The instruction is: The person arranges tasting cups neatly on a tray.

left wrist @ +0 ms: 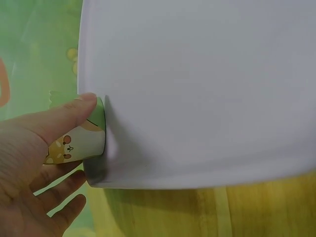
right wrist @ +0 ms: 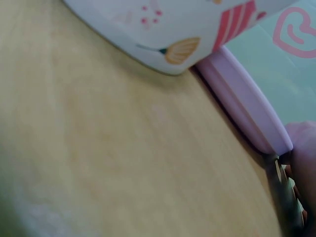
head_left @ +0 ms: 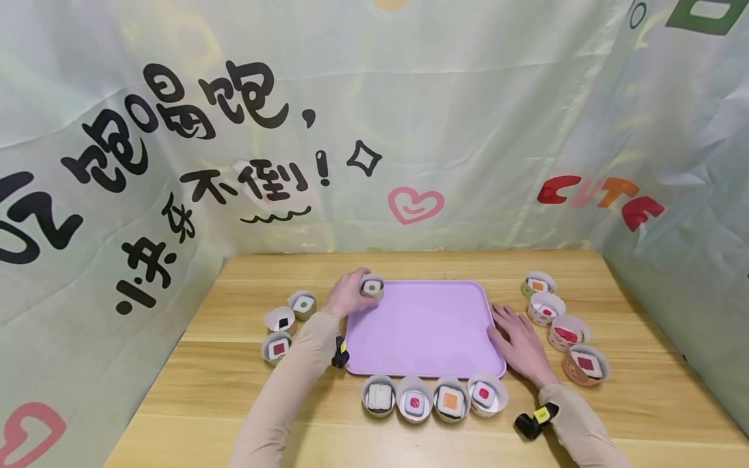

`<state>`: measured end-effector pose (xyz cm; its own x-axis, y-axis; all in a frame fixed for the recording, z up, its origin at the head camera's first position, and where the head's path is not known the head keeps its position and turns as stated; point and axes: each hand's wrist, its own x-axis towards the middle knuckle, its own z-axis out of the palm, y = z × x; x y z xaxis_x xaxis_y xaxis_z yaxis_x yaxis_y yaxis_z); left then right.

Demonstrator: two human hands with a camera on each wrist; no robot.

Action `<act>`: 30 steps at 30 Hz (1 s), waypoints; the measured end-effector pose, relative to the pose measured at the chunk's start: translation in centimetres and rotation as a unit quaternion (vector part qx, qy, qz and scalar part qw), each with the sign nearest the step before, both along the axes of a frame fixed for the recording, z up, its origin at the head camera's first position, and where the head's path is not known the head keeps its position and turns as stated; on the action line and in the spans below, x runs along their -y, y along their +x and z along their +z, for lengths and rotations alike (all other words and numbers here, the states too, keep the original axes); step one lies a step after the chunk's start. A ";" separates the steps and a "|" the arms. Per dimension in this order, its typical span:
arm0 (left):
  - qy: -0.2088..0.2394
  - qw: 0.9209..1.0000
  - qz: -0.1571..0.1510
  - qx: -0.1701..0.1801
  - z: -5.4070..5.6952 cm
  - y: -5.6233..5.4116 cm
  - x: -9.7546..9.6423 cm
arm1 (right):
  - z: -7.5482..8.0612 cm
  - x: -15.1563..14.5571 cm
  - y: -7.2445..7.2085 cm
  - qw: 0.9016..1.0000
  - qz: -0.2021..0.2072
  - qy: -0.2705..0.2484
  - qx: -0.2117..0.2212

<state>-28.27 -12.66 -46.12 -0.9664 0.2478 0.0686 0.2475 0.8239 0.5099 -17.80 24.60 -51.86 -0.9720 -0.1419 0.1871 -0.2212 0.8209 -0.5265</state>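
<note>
A small paper cup (left wrist: 83,144), gripped in the left hand (head_left: 346,292), is at the far left corner of a purple tray (head_left: 418,328). The right hand (head_left: 522,343), fingers extended, touches the tray's right edge. Other cups (head_left: 575,373) stand on the table (head_left: 193,403) along three sides.

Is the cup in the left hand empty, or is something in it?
Not empty: in the head view, a white piece with a green centre shows inside the cup held by the left hand.
</note>
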 end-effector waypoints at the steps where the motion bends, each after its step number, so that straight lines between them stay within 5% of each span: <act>1: 0.000 1.000 -0.001 -0.001 0.0 0.0 0.0 | 0.0 0.0 0.0 1.000 0.000 -0.001 -0.001; 13: 0.024 1.000 -0.013 0.012 0.8 1.0 0.8 | -0.6 -0.2 -0.2 1.000 0.001 -0.001 -0.001; 30: 0.003 0.999 0.017 0.033 2.7 2.1 3.5 | -0.6 -0.3 -0.3 1.000 0.003 0.004 0.002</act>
